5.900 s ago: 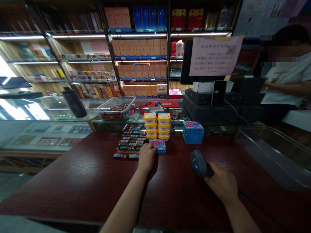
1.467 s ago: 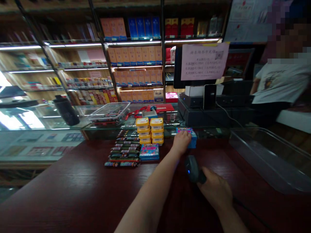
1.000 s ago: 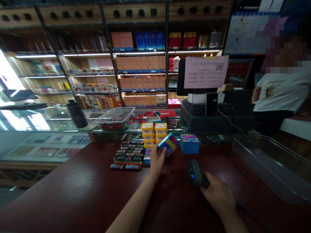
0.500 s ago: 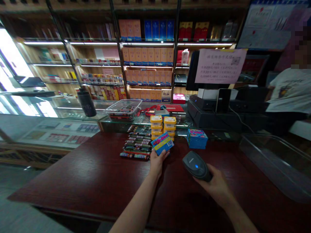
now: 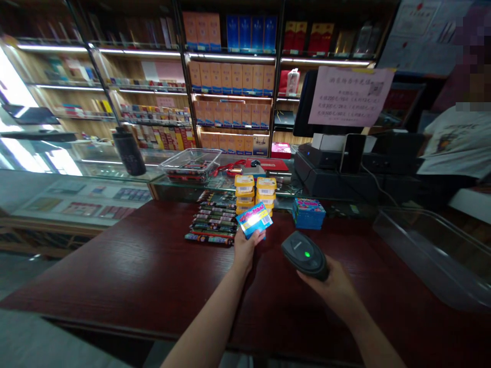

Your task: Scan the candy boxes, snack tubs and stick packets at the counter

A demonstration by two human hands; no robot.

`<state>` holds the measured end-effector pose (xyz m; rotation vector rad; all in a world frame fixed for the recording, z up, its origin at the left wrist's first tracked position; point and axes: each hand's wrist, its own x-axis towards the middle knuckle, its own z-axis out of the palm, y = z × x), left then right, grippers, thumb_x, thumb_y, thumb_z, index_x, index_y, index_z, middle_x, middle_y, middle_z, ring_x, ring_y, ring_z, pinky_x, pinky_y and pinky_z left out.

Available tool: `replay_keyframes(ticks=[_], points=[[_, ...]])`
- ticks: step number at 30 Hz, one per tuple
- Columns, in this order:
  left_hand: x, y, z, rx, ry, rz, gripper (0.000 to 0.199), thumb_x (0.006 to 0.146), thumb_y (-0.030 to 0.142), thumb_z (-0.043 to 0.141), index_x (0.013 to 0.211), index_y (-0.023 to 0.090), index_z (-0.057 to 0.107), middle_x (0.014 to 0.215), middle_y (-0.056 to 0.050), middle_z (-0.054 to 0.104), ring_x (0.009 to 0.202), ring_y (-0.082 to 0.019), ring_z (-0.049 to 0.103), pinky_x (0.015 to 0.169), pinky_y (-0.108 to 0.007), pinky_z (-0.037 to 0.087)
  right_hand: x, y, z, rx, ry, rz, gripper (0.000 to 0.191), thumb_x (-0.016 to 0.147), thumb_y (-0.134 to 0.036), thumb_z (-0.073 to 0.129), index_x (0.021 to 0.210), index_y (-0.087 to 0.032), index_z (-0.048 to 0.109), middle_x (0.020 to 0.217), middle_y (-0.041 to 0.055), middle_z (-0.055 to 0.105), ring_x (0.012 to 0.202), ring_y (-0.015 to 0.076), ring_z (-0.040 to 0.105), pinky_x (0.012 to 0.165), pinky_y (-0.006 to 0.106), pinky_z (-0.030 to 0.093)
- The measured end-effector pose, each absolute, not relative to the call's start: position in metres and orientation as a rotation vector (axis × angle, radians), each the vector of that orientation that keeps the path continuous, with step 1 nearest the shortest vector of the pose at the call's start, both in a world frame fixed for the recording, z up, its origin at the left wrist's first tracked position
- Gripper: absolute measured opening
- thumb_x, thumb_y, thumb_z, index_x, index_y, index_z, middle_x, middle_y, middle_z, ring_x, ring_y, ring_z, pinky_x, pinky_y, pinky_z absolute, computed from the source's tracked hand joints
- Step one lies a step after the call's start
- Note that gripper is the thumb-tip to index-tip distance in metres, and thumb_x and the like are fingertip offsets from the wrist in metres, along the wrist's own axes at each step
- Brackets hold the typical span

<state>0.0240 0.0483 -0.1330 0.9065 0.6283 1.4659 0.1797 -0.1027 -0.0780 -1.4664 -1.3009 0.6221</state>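
Observation:
A blue and pink packet is held up in my left hand, its front lit by a bright patch. My right hand is wrapped round a dark barcode scanner with a green light on top, its head turned toward the packet. Behind the packet stand two stacks of yellow-lidded tubs. Left of them lie several rows of slim wrapped sticks. A stack of similar blue packets sits on the table beyond the scanner.
On the dark red table, a clear plastic bin is at the right. A glass counter behind holds a clear tray, a black bottle and a monitor with a pink notice. A person in a white shirt stands at the right.
The scanner's light has turned from blue to green, and a bright glare now falls on the packet. The whole view has shifted slightly; both hands keep their holds.

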Motion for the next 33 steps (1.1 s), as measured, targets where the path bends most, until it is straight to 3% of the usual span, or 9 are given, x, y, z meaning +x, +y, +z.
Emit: replay_keyframes(ticks=[5,13,19,24,27,33], points=[[0.021,0.049,-0.128,0.993,0.696,1.53,0.052,0.066,0.037,0.075,0.107,0.017,0.051,0.098,-0.006,0.065,0.082,-0.019,0.066,0.082,-0.04,0.053,0.193,-0.096,-0.084,-1.516,-1.331,0.493,0.039,0.064,-0.039,0.067,0.097,-0.017,0.067,0.095,0.0086,0.073,0.088,0.0241,0.066,0.078,0.033,0.05],[-0.019,0.058,-0.104,2.017,1.276,1.917,0.005,0.079,0.024,0.059,0.081,0.02,0.06,0.078,-0.001,0.057,0.079,-0.016,0.054,0.075,-0.029,0.046,0.229,-0.094,-0.115,-2.002,-1.458,-0.148,0.033,0.075,-0.037,0.052,0.101,-0.021,0.064,0.086,0.0076,0.072,0.077,0.0266,0.067,0.061,0.032,0.044],[-0.017,0.06,-0.107,2.599,1.424,1.59,0.022,0.081,0.012,0.051,0.093,0.021,0.067,0.082,-0.004,0.054,0.08,-0.018,0.05,0.072,-0.029,0.043,0.232,-0.099,-0.136,-1.88,-1.666,-0.493,0.027,0.08,-0.032,0.047,0.099,-0.019,0.061,0.087,0.0079,0.072,0.073,0.0239,0.067,0.061,0.031,0.044],[-0.009,0.057,-0.108,2.712,1.571,1.267,0.017,0.08,0.023,0.061,0.093,0.027,0.072,0.089,-0.005,0.058,0.085,-0.021,0.048,0.075,-0.034,0.04,0.235,-0.102,-0.139,-1.831,-1.693,-0.51,0.025,0.08,-0.031,0.047,0.098,-0.02,0.06,0.084,0.007,0.071,0.071,0.0231,0.067,0.06,0.032,0.045],[-0.009,0.055,-0.112,2.636,1.524,1.27,0.016,0.078,0.029,0.066,0.092,0.029,0.073,0.09,-0.004,0.06,0.086,-0.021,0.048,0.078,-0.036,0.04,0.235,-0.104,-0.139,-1.845,-1.706,-0.479,0.025,0.08,-0.03,0.047,0.099,-0.021,0.059,0.088,0.0063,0.072,0.072,0.0229,0.067,0.061,0.032,0.045],[-0.009,0.066,-0.126,2.453,1.359,1.414,0.022,0.079,0.016,0.058,0.091,0.025,0.074,0.091,-0.006,0.059,0.089,-0.02,0.051,0.079,-0.035,0.043,0.233,-0.106,-0.136,-1.938,-1.706,-0.398,0.025,0.08,-0.031,0.047,0.099,-0.021,0.06,0.088,0.0056,0.071,0.073,0.0234,0.067,0.062,0.033,0.045]])
